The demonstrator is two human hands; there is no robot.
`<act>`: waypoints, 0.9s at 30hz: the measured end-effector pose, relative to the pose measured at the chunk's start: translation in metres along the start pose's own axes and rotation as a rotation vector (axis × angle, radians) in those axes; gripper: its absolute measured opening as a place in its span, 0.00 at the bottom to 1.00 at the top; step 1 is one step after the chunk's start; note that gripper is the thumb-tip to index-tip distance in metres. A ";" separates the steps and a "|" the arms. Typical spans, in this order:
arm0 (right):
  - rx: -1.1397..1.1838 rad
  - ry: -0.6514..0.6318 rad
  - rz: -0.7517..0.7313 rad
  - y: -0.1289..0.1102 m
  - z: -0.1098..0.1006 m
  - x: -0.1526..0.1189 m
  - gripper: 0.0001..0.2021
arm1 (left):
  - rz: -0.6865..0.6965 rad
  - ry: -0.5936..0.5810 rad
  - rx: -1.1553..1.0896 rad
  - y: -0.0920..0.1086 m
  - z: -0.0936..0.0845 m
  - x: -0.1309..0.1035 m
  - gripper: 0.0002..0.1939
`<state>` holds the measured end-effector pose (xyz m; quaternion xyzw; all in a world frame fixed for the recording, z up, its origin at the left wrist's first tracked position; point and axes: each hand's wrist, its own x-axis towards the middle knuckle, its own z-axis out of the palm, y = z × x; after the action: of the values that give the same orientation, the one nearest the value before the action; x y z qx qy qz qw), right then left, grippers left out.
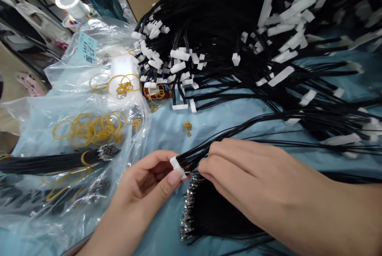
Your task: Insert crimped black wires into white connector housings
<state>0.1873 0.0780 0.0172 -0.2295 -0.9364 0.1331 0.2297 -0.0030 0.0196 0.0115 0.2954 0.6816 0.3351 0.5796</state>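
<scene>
I have the left hand [146,190] pinching the white connector [178,167]; right of it, the right hand [253,180] pinches black wires [192,154]; metal terminals [188,210] lie below it.

Your connector [178,164] looks like matt plastic, its wires [193,154] smooth and plastic-coated; you also have shiny metal terminals [188,212], a glossy, crinkled clear-plastic bag [32,116] and smooth, rubbery bands [103,131].

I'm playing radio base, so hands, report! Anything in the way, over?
Left hand pinching white connector. Right hand at the connector's black wires, grip hidden. Metal-tipped wires close below, might snag.
</scene>
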 end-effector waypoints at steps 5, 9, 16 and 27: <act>-0.016 0.020 -0.019 -0.001 0.001 -0.003 0.20 | 0.026 -0.022 -0.033 -0.001 -0.001 0.000 0.13; -0.091 0.070 -0.050 0.000 0.000 -0.002 0.22 | 0.052 -0.038 -0.040 -0.001 0.000 0.000 0.11; -0.135 0.059 -0.050 -0.002 -0.001 -0.001 0.21 | 0.066 -0.030 -0.023 0.002 0.004 -0.001 0.08; 0.016 -0.029 -0.010 -0.003 0.002 -0.001 0.12 | 0.155 -0.018 0.057 0.007 0.011 -0.004 0.06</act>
<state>0.1859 0.0749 0.0164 -0.2210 -0.9397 0.1430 0.2185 0.0082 0.0219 0.0181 0.3666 0.6606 0.3570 0.5493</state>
